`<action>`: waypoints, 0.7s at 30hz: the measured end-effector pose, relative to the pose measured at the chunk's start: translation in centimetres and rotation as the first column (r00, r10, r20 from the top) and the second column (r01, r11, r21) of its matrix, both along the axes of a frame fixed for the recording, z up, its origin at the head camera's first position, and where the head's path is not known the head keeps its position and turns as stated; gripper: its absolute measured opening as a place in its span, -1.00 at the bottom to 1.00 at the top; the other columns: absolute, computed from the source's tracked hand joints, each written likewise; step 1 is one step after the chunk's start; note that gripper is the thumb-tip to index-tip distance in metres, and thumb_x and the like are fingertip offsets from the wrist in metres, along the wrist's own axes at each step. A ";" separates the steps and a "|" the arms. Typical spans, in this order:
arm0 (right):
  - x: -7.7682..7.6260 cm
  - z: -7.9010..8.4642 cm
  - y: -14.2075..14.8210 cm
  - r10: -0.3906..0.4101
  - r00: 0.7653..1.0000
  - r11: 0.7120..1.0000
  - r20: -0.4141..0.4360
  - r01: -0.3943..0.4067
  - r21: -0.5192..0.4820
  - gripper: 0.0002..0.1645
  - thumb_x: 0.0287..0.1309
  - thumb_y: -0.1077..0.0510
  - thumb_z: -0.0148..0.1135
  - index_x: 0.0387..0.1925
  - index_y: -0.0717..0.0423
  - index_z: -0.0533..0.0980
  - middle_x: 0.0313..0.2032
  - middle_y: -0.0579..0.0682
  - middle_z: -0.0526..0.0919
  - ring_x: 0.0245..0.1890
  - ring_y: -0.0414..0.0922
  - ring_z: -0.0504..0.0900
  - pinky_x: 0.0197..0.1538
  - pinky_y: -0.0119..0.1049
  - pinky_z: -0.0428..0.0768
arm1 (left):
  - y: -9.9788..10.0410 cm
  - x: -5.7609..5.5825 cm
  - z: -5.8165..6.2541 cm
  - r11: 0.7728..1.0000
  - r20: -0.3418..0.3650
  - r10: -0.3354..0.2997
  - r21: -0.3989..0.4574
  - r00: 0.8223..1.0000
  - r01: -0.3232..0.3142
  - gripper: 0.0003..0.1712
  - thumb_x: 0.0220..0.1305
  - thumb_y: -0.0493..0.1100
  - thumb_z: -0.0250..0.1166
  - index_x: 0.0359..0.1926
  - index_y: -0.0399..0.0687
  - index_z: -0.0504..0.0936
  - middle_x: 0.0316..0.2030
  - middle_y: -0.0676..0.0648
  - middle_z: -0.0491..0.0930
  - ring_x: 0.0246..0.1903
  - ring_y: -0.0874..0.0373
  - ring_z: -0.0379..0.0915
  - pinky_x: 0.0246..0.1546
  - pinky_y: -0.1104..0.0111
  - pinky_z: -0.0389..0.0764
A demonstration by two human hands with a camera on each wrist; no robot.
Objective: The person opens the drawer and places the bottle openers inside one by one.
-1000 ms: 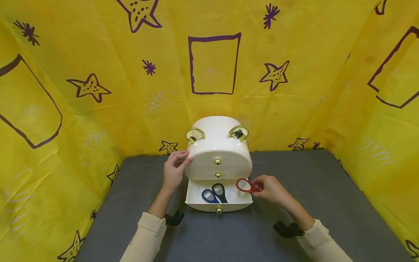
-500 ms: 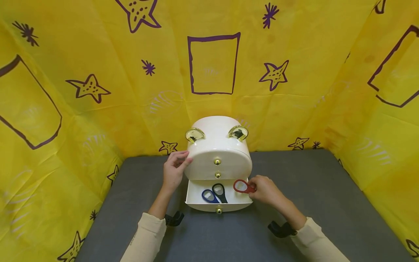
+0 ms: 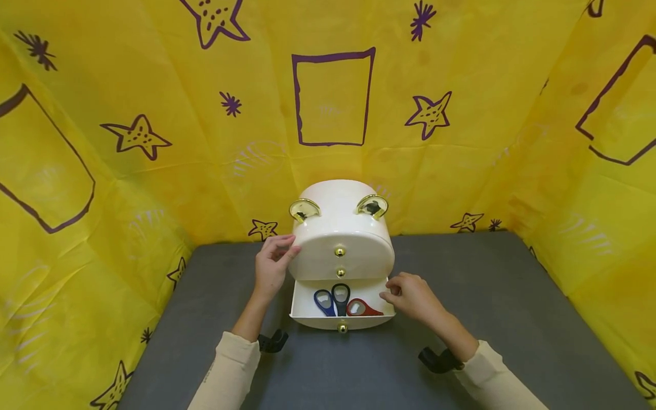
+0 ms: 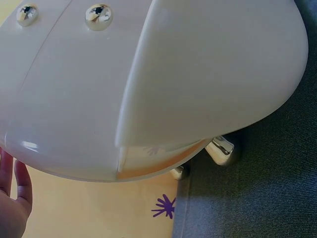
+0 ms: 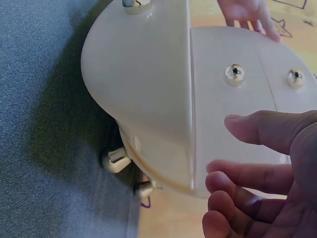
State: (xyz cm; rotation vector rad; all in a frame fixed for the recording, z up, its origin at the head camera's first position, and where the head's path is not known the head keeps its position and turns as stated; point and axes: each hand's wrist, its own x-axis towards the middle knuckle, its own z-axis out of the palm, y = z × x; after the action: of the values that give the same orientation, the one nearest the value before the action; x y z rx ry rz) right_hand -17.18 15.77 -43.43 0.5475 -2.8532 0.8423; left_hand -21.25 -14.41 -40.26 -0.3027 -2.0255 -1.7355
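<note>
A white rounded cabinet (image 3: pixel 320 262) with gold ears stands on the table, its bottom drawer (image 3: pixel 302 303) pulled out. Inside the drawer lie a blue bottle opener (image 3: pixel 329 311), a black bottle opener (image 3: pixel 340 310) and a red bottle opener (image 3: pixel 371 311) side by side. My right hand (image 3: pixel 412 296) hovers by the drawer's right side, empty; thumb and fingers are apart in the right wrist view. With relaxed fingers, my left hand (image 3: pixel 270 267) touches the cabinet's left side. The openers are hidden behind the drawer front in both wrist views.
Two upper drawers are closed, each with a gold knob (image 3: pixel 340 251). Short gold feet (image 4: pixel 220 150) hold the cabinet above the dark grey table (image 3: pixel 328 370). Yellow cloth (image 3: pixel 205 171) with purple drawings walls in the back and both sides.
My right hand has moved left and let go of the red bottle opener, which now lies in the drawer beside the black one. My left hand has stayed in place.
</note>
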 end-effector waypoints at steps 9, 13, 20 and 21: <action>0.2 -0.2 0.5 0.008 0.999 0.998 0.047 -0.005 -0.065 -0.87 0.05 0.16 0.41 -0.44 0.16 0.67 -0.56 -0.15 0.51 -0.52 -0.31 0.39 -0.42 -0.44 0.40 | -0.1 0.0 0.0 1.000 -0.002 0.006 -0.013 1.000 -0.006 -0.72 0.09 -0.42 0.40 -0.16 -0.53 0.64 -0.06 -0.44 0.56 -0.13 0.44 0.44 -0.22 0.63 0.52; 0.3 -0.3 0.6 0.012 0.999 0.994 0.051 -0.006 -0.112 -0.88 0.06 0.16 0.41 -0.46 0.15 0.67 -0.55 -0.14 0.55 -0.51 -0.32 0.43 -0.40 -0.45 0.46 | -0.1 0.0 -0.1 1.000 0.000 0.007 -0.010 1.000 -0.007 -0.73 0.09 -0.42 0.40 -0.16 -0.52 0.64 -0.06 -0.43 0.56 -0.12 0.45 0.44 -0.21 0.62 0.52; 0.9 -0.3 0.6 0.044 0.996 0.978 0.071 -0.028 -0.209 -0.90 0.09 0.17 0.39 -0.43 0.13 0.68 -0.52 -0.14 0.61 -0.50 -0.37 0.44 -0.41 -0.46 0.49 | 0.0 0.1 0.0 1.000 -0.006 0.005 -0.016 1.000 -0.005 -0.73 0.09 -0.42 0.40 -0.17 -0.52 0.64 -0.06 -0.43 0.56 -0.12 0.44 0.44 -0.22 0.61 0.51; 1.0 -0.2 0.6 0.048 0.996 0.975 0.079 -0.029 -0.221 -0.91 0.10 0.17 0.39 -0.43 0.12 0.68 -0.51 -0.14 0.62 -0.50 -0.38 0.45 -0.40 -0.46 0.49 | 0.0 0.1 0.0 1.000 -0.006 0.006 -0.018 1.000 -0.006 -0.73 0.09 -0.42 0.40 -0.17 -0.52 0.64 -0.06 -0.43 0.56 -0.12 0.44 0.44 -0.21 0.61 0.51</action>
State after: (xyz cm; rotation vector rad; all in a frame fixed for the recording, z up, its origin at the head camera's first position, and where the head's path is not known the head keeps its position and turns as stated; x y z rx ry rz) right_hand -16.15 16.34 -43.65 0.5523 -2.7788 1.1960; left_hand -21.14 -14.45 -40.21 -0.3068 -2.0368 -1.7124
